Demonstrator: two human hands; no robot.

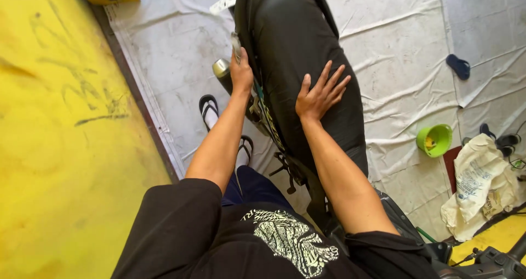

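Black padded motorcycle seat, centre of frame, with both hands on the machine.

Right hand: palm flat on the seat top, fingers released and spread. Left hand: at the seat's left edge, fingers clenched on a slim grey part; what the part is cannot be told. Chrome exhaust tip lies just beside that hand. Creased white floor sheet lies beneath. Green plastic bowl sits at right; yellow wall fills the left.
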